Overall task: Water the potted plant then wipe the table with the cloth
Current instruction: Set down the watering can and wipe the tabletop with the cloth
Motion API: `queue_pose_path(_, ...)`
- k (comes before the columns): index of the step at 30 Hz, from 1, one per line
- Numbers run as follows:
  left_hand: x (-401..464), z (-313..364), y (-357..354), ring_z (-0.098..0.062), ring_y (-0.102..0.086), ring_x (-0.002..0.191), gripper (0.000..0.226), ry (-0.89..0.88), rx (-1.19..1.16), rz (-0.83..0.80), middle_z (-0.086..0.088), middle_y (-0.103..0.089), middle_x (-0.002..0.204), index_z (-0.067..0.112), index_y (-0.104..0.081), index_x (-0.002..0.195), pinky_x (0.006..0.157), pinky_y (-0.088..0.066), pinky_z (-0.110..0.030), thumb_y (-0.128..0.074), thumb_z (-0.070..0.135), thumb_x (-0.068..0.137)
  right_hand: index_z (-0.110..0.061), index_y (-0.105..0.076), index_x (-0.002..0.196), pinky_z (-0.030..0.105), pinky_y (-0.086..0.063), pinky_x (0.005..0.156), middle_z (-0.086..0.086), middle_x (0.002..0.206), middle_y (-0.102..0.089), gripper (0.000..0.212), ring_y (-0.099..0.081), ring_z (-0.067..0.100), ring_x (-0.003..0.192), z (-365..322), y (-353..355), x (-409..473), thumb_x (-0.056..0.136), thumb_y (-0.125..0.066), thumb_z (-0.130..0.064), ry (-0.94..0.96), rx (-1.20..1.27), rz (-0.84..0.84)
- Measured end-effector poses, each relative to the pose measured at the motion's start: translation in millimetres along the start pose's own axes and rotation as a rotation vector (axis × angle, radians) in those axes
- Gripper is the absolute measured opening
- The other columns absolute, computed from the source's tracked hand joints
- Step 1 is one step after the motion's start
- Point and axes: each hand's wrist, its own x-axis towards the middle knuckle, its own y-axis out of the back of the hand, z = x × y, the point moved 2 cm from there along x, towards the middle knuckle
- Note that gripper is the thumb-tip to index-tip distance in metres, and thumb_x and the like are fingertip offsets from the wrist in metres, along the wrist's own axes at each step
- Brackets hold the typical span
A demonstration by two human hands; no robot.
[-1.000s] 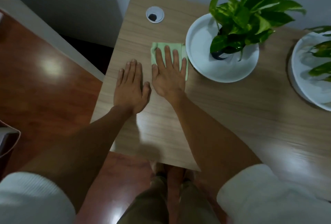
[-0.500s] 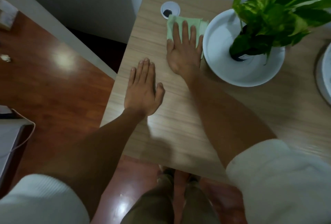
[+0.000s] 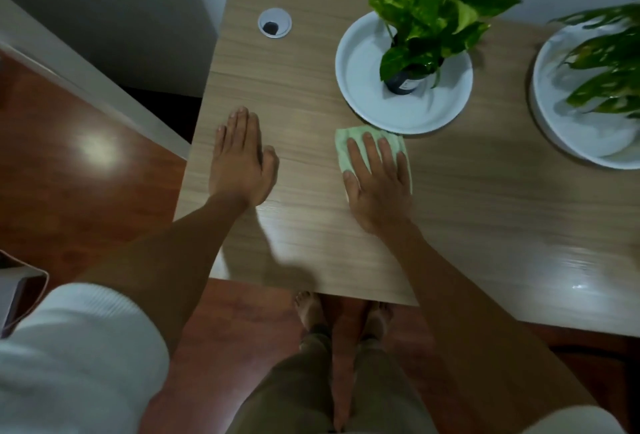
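A light green cloth (image 3: 344,146) lies flat on the wooden table (image 3: 311,225), just in front of the white dish (image 3: 367,101) that holds a green potted plant (image 3: 433,17). My right hand (image 3: 379,180) presses flat on the cloth, fingers spread, covering most of it. My left hand (image 3: 240,159) rests palm down on the bare table near its left edge, holding nothing. No watering vessel is in view.
A second white dish with a plant (image 3: 588,97) stands at the right edge of the view. A round cable grommet (image 3: 274,23) sits at the table's back left. The table's left and front edges drop to a red-brown floor (image 3: 79,163).
My right hand slid the cloth from beside the grommet at the back toward me and to the right, in front of the plant dish. My left hand stayed flat on the table.
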Motion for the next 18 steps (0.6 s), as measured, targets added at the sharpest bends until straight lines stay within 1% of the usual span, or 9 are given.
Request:
queue_pose_path(2,-1.6,1.8,-0.7,-0.023,0.002,0.161,0.069,-0.007,0.004,-0.003,-0.013,-0.004,0.173,0.005,-0.009,0.164,0.131,-0.003,-0.047,-0.022,0.040,0.105,-0.032,-0.030,0.161,0.053,-0.017,0.125,-0.002,0.169,-0.027,0.058,-0.022,0.026,0.157,7.1,1.6,-8.3,0.105,-0.035,-0.046,-0.060,0.010,-0.005)
queue_pose_path(4,-1.8,3.3,-0.3,-0.023,0.004,0.161,0.069,-0.002,-0.005,-0.011,-0.013,-0.002,0.174,0.005,-0.007,0.164,0.131,-0.002,-0.047,-0.021,0.039,0.106,-0.030,-0.030,0.161,0.053,-0.015,0.125,-0.001,0.169,-0.026,0.058,-0.021,0.027,0.157,1.8,1.4,-9.7,0.105,-0.036,-0.044,-0.080,0.028,-0.001)
queue_pose_path(6,-1.2,3.6,1.7,-0.023,0.004,0.161,0.069,-0.002,-0.034,-0.021,-0.013,-0.002,0.174,0.005,-0.007,0.164,0.131,-0.001,-0.046,-0.021,0.039,0.106,-0.031,-0.031,0.161,0.053,-0.014,0.126,-0.001,0.169,-0.027,0.057,-0.022,0.027,0.156,-13.7,0.7,-2.4,0.106,-0.034,-0.044,-0.015,0.032,-0.016)
queue_pose_path(8,-2.0,0.7,4.1,-0.022,0.002,0.161,0.068,-0.011,-0.066,-0.019,-0.013,-0.004,0.174,0.005,-0.009,0.164,0.131,-0.002,-0.045,-0.022,0.038,0.106,-0.031,-0.030,0.161,0.052,-0.013,0.126,-0.001,0.169,-0.026,0.056,-0.021,0.028,0.157,-35.9,-0.3,14.7,0.106,-0.032,-0.045,0.100,0.035,-0.047)
queue_pose_path(10,-4.6,-5.5,7.1,-0.023,0.000,0.161,0.066,-0.021,-0.070,0.003,-0.014,-0.005,0.173,0.005,-0.011,0.164,0.131,-0.005,-0.045,-0.023,0.038,0.107,-0.032,-0.021,0.163,0.050,-0.007,0.128,-0.002,0.172,-0.018,0.058,-0.013,0.026,0.159,-60.8,0.0,40.0,0.107,-0.025,-0.047,0.179,0.046,-0.109)
queue_pose_path(12,-3.4,-15.8,11.3,-0.024,-0.001,0.161,0.067,-0.008,-0.043,0.035,-0.015,-0.006,0.173,0.004,-0.011,0.164,0.131,-0.006,-0.046,-0.023,0.038,0.107,-0.033,-0.012,0.164,0.050,0.000,0.128,-0.004,0.173,-0.008,0.059,-0.004,0.024,0.160,-84.4,-0.3,71.2,0.107,-0.017,-0.048,0.203,0.061,-0.155)
queue_pose_path(15,6.1,-27.5,13.3,-0.025,-0.001,0.161,0.068,0.017,-0.002,0.045,-0.015,-0.006,0.173,0.005,-0.010,0.164,0.131,-0.005,-0.046,-0.024,0.040,0.107,-0.033,-0.005,0.164,0.052,0.005,0.127,-0.004,0.173,-0.001,0.060,0.002,0.024,0.160,-104.3,0.9,119.9,0.107,-0.012,-0.049,0.128,0.080,-0.158)
queue_pose_path(18,14.2,-33.4,9.1,-0.026,-0.002,0.161,0.068,0.021,0.020,0.053,-0.017,-0.008,0.173,0.003,-0.013,0.163,0.131,-0.005,-0.044,-0.026,0.039,0.107,-0.030,-0.001,0.165,0.052,0.010,0.126,-0.001,0.173,0.004,0.060,0.007,0.026,0.159,-112.3,3.1,171.6,0.108,-0.011,-0.047,-0.014,0.140,-0.156)
